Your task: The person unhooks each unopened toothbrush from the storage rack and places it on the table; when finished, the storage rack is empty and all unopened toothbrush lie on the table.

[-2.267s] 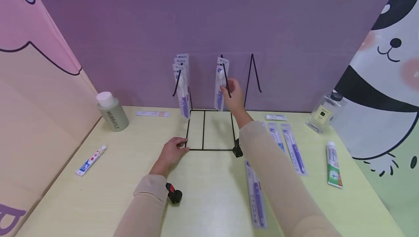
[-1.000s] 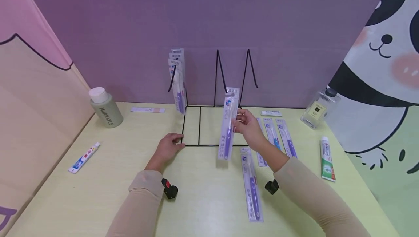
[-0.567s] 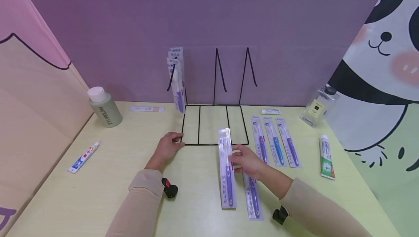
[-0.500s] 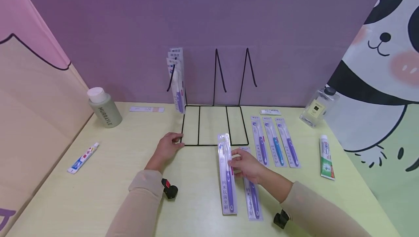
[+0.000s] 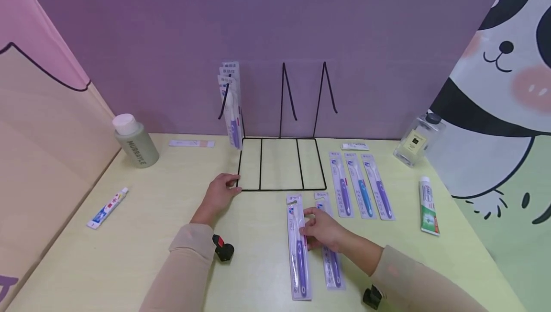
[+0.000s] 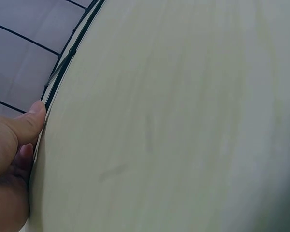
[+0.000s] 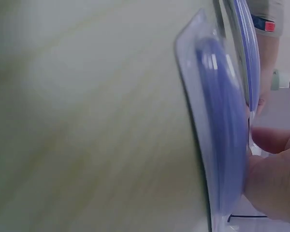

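My right hand [image 5: 325, 229] pinches a packaged toothbrush [image 5: 299, 254] with a purple handle by its right edge, low over the table near the front. A second packaged toothbrush [image 5: 331, 269] lies just right of it, partly covered by that hand. In the right wrist view, this second package [image 7: 217, 116] looms close, with the pinched one behind it. My left hand [image 5: 218, 196] grips the front left corner of a black wire rack [image 5: 284, 190], thumb and fingers at the wire. Several packaged toothbrushes [image 5: 232, 111] hang on the rack's left hook; its middle and right hooks are bare.
Three packaged toothbrushes [image 5: 361, 186] lie in a row right of the rack. A small tube [image 5: 355, 147], a glass bottle [image 5: 415, 144] and a green-white toothpaste tube [image 5: 428, 206] stand or lie farther right. Leftward are a grey-green bottle [image 5: 139, 144], a toothpaste tube [image 5: 107, 208] and a flat strip [image 5: 191, 143].
My right hand has taken the toothbrush off the middle hook and brought it down toward the table's front, left of the lying one. My left hand has stayed at the rack's corner.
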The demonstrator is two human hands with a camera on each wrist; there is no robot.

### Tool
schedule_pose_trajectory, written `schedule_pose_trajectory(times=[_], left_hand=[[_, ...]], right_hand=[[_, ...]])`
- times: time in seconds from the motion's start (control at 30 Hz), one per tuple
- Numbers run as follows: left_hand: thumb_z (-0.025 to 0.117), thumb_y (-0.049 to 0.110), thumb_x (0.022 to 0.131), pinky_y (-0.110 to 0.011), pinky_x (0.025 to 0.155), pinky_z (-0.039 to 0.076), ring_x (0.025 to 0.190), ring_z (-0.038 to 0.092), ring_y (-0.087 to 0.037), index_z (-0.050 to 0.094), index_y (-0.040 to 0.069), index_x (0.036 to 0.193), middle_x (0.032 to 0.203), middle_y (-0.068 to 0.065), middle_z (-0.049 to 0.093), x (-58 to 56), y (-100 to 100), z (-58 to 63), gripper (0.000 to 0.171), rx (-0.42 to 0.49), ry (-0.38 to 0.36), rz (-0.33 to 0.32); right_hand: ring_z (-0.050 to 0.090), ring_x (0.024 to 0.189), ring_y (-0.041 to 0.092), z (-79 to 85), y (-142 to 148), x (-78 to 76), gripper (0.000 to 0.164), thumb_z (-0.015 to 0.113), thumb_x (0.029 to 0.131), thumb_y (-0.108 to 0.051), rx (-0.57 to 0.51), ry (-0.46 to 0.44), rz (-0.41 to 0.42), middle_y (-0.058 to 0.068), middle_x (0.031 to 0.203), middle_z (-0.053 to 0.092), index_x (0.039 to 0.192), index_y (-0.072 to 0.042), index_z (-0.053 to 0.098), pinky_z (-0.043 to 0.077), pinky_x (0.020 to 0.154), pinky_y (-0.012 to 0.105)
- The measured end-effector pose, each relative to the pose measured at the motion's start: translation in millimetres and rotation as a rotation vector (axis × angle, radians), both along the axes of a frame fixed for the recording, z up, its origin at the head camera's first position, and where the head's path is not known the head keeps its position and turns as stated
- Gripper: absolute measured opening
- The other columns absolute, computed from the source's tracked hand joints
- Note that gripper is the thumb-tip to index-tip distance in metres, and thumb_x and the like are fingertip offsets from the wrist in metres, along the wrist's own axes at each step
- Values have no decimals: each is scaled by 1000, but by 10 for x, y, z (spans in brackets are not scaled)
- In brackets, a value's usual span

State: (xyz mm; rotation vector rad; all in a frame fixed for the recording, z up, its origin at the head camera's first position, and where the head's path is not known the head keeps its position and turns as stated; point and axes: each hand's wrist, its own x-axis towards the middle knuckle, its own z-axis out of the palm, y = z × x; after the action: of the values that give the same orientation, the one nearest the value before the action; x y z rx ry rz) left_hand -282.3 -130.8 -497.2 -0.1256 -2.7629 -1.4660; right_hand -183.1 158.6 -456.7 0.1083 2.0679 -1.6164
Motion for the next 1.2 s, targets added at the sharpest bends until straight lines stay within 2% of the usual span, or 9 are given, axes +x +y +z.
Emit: schedule_pose_trajectory(times=[0.33, 0.5, 0.6, 0.7, 0.77, 0.83, 0.93, 1.07, 1.2], left_hand=[[66, 12, 83, -38, 82, 42, 96, 49, -25, 59, 5, 117, 106, -11, 50, -27, -16, 21, 36, -20, 11, 0], [66, 12, 83, -39, 81, 42, 95, 49, -25, 58, 5, 118, 105, -11, 50, -8, -6, 34, 36, -9, 7, -3], [65, 11, 84, -39, 82, 41, 97, 48, -24, 58, 6, 119, 106, -10, 50, 8, 0, 26, 36, -3, -5, 0], [65, 11, 84, -39, 84, 40, 98, 48, -24, 58, 5, 118, 108, -10, 50, 15, -1, 3, 35, -7, 1, 5], [65, 10, 84, -39, 84, 40, 99, 48, -25, 58, 5, 118, 108, -10, 50, 16, 2, -6, 35, -13, 6, 8], [65, 10, 84, -40, 84, 40, 99, 48, -26, 58, 4, 118, 108, -11, 50, 17, 7, -8, 35, -20, 13, 2], [65, 10, 84, -39, 84, 41, 99, 49, -26, 58, 5, 118, 108, -11, 50, 22, 24, 10, 35, -29, 7, -2], [63, 10, 85, -40, 84, 41, 100, 49, -26, 57, 5, 120, 109, -12, 50, 28, 36, 35, 36, -45, 8, -6], [64, 9, 85, -40, 84, 41, 99, 50, -25, 57, 5, 119, 107, -11, 50, 20, 30, 28, 36, -47, 15, 7]], right_hand=[[57, 62, 20, 59, 33, -61, 57, 62, 83, -1, 241, 159, 49, 12, 87, 51, 132, 3, 35, 50, 54, 33], [56, 56, 16, 137, 108, -118, 55, 64, 84, -12, 499, 282, 138, 6, 88, 57, 131, 2, 40, 47, 51, 29], [56, 58, 14, 215, 199, -256, 47, 65, 83, -16, 627, 405, 170, 4, 86, 60, 124, 1, 49, 46, 51, 27], [58, 73, 17, 237, 332, -509, 43, 66, 83, -16, 620, 541, 153, 7, 93, 61, 121, 0, 54, 48, 59, 29], [56, 86, 21, 198, 439, -703, 48, 67, 83, -18, 603, 612, 147, 12, 102, 58, 124, 0, 51, 48, 66, 32], [53, 97, 25, 140, 543, -880, 57, 67, 82, -21, 597, 628, 151, 15, 112, 53, 130, 0, 45, 47, 73, 36], [49, 104, 29, 65, 661, -1076, 70, 68, 81, -30, 623, 597, 195, 18, 121, 47, 136, -1, 36, 45, 79, 41], [46, 109, 32, 43, 731, -1215, 79, 70, 79, -33, 634, 521, 234, 19, 126, 42, 139, -2, 30, 42, 84, 45], [45, 111, 31, 22, 737, -1321, 85, 73, 76, -31, 617, 481, 280, 19, 126, 43, 140, -1, 26, 40, 87, 43]])
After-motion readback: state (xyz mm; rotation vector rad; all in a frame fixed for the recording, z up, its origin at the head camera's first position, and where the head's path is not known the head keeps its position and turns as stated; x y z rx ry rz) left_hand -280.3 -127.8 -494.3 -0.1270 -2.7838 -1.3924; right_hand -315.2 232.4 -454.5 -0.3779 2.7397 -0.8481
